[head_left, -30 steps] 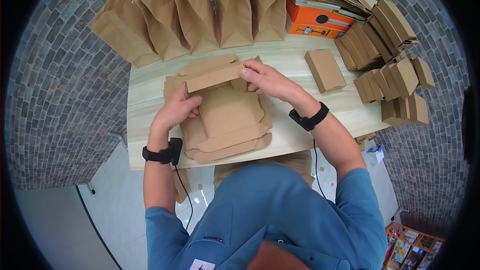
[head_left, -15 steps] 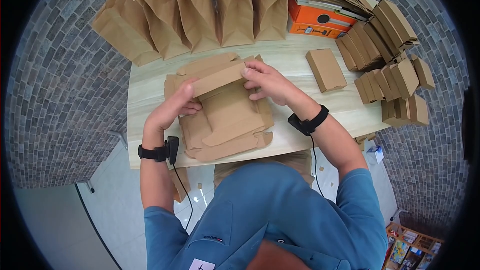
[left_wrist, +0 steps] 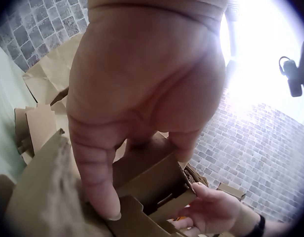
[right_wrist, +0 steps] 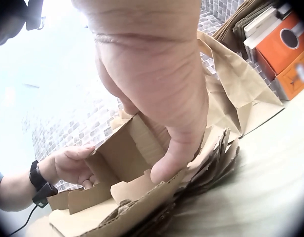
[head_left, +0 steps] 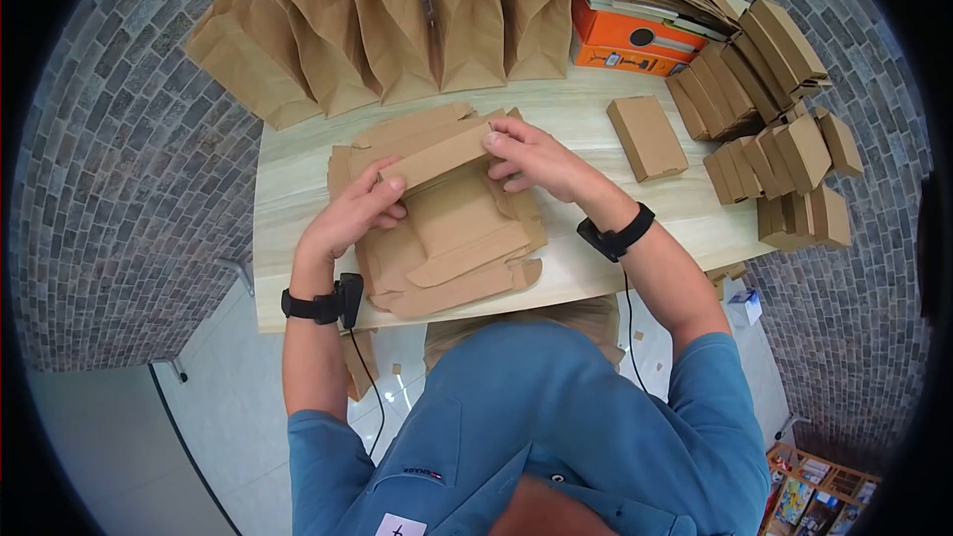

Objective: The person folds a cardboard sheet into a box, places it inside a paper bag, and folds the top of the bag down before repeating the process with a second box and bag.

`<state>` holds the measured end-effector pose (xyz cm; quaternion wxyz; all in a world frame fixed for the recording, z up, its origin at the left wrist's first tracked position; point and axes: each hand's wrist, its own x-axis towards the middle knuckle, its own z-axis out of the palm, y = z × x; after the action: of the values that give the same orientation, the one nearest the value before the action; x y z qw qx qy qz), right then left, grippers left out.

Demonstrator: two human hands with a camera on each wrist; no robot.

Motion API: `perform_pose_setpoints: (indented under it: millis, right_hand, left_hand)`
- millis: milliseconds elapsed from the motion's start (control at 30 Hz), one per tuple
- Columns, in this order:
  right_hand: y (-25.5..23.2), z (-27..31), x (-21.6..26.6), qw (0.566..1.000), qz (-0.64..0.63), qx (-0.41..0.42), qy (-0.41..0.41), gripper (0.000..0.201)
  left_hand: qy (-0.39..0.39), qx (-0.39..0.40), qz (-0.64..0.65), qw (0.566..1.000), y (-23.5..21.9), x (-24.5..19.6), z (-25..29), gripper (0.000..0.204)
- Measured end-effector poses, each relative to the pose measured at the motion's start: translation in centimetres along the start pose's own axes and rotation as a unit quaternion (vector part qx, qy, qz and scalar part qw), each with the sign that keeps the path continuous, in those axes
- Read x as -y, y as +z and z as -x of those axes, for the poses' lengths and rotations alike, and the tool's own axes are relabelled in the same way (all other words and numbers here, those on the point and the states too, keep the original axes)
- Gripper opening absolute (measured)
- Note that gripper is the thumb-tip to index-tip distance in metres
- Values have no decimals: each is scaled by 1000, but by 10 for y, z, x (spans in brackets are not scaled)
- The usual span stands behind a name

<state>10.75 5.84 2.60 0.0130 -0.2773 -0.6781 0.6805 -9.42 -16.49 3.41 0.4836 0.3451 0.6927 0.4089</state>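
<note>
A partly folded brown cardboard box (head_left: 437,157) lies in front of the person, its far wall raised and its front flaps spread flat. The left hand (head_left: 349,213) holds the left end of that raised wall, thumb on one side and fingers on the other. At the opposite corner the right hand (head_left: 541,161) pinches the wall's right end, thumb toward the person. In the right wrist view the right thumb presses near a side flap (right_wrist: 132,190), inside the corner. More flat cardboard blanks (head_left: 342,174) lie beneath the box.
Several standing paper bags (head_left: 397,30) line the back of the table (head_left: 298,288). An orange box (head_left: 640,35) with cardboard sheets on it stands at the back right. One closed small carton (head_left: 647,139) lies right of the hands, near several stacked cartons (head_left: 784,154).
The left thumb has shifted on the wall's left end, and the raised wall has moved slightly right. The right hand keeps its hold at the right corner.
</note>
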Motion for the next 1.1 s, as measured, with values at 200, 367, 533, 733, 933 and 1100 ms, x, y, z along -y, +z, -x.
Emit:
perform_pose_setpoints:
  millis: [200,367,533,733,933,1100]
  right_hand:
    - [-9,1,-1,999,38,28,-7,68]
    - [-14,10,-1,997,55,43,-16,67]
    - [-20,12,-8,996,60,57,-29,67]
    - [-21,20,-10,995,63,69,-27,61]
    - [-23,20,-26,987,82,119,-76,53]
    - [-13,35,-19,960,231,62,-144,54]
  left_hand:
    - [-6,-9,50,999,3,1,2,76]
    - [28,7,-16,999,8,6,7,78]
    - [13,29,-56,998,10,-2,13,78]
    - [129,18,-128,983,13,21,7,76]
    - [139,-37,-206,968,40,4,19,77]
    - [159,-46,-245,955,43,-1,23,73]
